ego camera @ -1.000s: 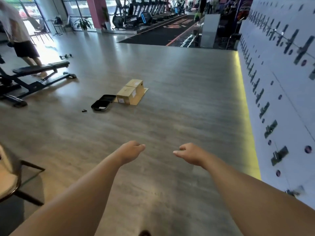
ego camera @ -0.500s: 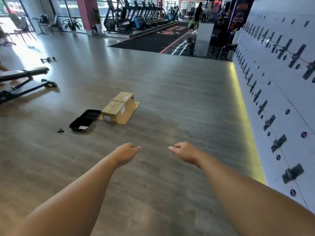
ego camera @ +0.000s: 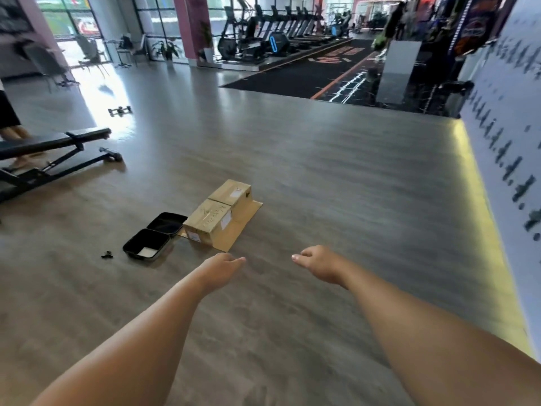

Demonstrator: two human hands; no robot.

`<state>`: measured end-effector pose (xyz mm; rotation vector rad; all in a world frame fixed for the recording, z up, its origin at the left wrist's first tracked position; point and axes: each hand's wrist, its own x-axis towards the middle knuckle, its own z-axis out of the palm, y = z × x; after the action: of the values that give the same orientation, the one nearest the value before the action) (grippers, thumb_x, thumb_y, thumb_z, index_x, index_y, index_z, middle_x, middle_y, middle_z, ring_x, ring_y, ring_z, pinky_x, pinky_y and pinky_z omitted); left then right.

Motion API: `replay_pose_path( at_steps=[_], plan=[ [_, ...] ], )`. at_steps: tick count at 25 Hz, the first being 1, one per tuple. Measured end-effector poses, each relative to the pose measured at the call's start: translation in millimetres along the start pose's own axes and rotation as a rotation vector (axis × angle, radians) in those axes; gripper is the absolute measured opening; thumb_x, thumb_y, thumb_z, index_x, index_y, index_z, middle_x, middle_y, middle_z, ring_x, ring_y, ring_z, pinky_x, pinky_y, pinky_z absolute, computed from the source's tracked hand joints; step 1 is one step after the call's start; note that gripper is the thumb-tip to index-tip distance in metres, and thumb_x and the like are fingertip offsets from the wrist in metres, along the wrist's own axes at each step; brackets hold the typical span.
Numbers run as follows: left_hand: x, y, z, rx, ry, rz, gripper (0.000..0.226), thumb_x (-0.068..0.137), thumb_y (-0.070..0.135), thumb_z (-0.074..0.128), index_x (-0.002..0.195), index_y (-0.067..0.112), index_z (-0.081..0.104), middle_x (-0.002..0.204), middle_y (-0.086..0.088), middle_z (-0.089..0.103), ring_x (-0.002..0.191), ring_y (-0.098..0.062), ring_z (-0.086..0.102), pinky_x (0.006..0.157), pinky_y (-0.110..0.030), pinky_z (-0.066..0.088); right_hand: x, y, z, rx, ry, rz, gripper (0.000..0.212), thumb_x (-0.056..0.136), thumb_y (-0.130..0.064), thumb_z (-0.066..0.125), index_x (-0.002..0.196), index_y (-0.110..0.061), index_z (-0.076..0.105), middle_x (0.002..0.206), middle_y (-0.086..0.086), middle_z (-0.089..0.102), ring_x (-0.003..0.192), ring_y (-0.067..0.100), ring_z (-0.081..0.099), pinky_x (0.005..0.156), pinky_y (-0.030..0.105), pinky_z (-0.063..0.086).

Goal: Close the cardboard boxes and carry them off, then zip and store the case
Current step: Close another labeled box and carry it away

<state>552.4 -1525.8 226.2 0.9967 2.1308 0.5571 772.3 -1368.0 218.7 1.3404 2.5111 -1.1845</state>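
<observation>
Both hands reached forward over the grey wood-grain floor [ego camera: 336,183], holding nothing: the left hand [ego camera: 222,269] with fingers loosely curled and the thumb pointing forward, the right hand [ego camera: 317,263] much the same, its fingertips turned inward.

Ahead and to the left of both hands lay the task's things, well apart from them. Furthest left was the open black zip case [ego camera: 155,235], its two shallow halves spread flat, a pale patch in the nearer half. A small dark object [ego camera: 107,254] lay just beside it on the floor; it was too small to identify. Right of the case, touching or nearly so, two brown cardboard boxes [ego camera: 219,210] sat end to end on a flat cardboard sheet [ego camera: 234,232], their shared long axis running away and to the right. The left hand was the nearer to them.

Whether the box flaps were fully shut could not be made out; the tops looked flat. The white perforated wall [ego camera: 503,142] at right was blurred.
</observation>
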Motion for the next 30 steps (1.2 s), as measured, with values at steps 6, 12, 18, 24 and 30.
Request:
replay_pose_path(
  at_steps=[6,12,18,24,30],
  plan=[
    [139.1,23.4,-54.3,-0.022,0.027,-0.083,0.054,0.093,0.061,0.047,0.127,0.022,0.062,0.126,0.003,0.059,0.116,-0.017,0.055,0.105,-0.042,0.043,160.9,-30.2,-55.7,-0.019,-0.081,-0.044,0.046,0.097,-0.059,0.052,0.099,-0.017,0.07,0.098,-0.001,0.066,0.099,0.022,0.063,0.089,0.035,0.048],
    [308.5,8.1,-134.7,-0.073,0.084,-0.147,0.058,0.093,0.06,0.048,0.134,0.02,0.059,0.136,0.002,0.057,0.123,-0.017,0.053,0.108,-0.042,0.042,348.5,-86.8,-90.8,-0.053,-0.126,-0.1,0.049,0.098,-0.058,0.052,0.12,-0.017,0.067,0.12,0.0,0.065,0.11,0.022,0.061,0.1,0.039,0.048],
    [441.3,23.2,-211.9,-0.122,0.139,-0.22,0.047,0.098,0.051,0.048,0.129,0.019,0.061,0.133,0.0,0.059,0.122,-0.019,0.054,0.108,-0.04,0.041,509.7,-150.6,-127.4,-0.04,-0.22,-0.146,0.05,0.099,-0.054,0.052,0.13,-0.017,0.065,0.13,0.001,0.064,0.117,0.021,0.059,0.105,0.044,0.047],
    [562.4,24.7,-251.6,-0.114,0.201,-0.311,0.05,0.099,0.054,0.044,0.132,0.02,0.059,0.134,-0.001,0.058,0.119,-0.018,0.054,0.092,-0.031,0.041,679.4,-194.5,-143.6,-0.123,-0.352,-0.254,0.037,0.097,-0.059,0.05,0.105,-0.026,0.066,0.102,-0.009,0.061,0.096,0.014,0.057,0.085,0.036,0.047],
    [702.6,-0.2,-271.0,-0.183,0.301,-0.513,0.055,0.098,0.06,0.041,0.135,0.022,0.057,0.139,0.003,0.056,0.127,-0.018,0.051,0.091,-0.028,0.039,872.7,-213.1,-130.2,-0.317,-0.488,-0.405,0.074,0.093,-0.067,0.049,0.15,-0.021,0.046,0.153,0.002,0.049,0.137,0.024,0.048,0.092,0.032,0.036]
  ],
)
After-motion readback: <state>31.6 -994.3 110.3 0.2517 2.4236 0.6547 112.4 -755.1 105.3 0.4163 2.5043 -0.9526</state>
